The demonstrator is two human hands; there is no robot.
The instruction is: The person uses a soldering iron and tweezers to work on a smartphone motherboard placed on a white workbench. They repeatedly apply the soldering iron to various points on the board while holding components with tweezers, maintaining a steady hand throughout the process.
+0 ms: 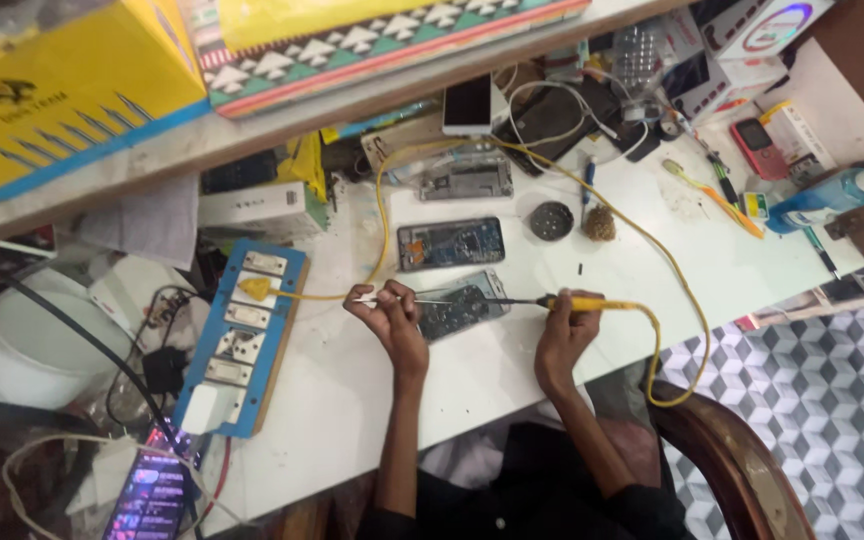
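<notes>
My right hand (564,335) grips a yellow-handled soldering iron (577,302), its thin metal tip pointing left over an opened phone (460,308) lying on the white worktable (492,380). My left hand (389,322) pinches a thin wire or strand of solder (422,299) held out toward the iron's tip above the same phone. A yellow cable (664,262) runs from the iron's handle in a loop across the table.
A second opened phone (450,243) and a phone frame (467,178) lie further back. A blue socket board (237,335) sits left, with a yellow plug in it. A round black tin (551,220), a wire-wool ball (599,224), a spray bottle (832,195) and boxes crowd the far side.
</notes>
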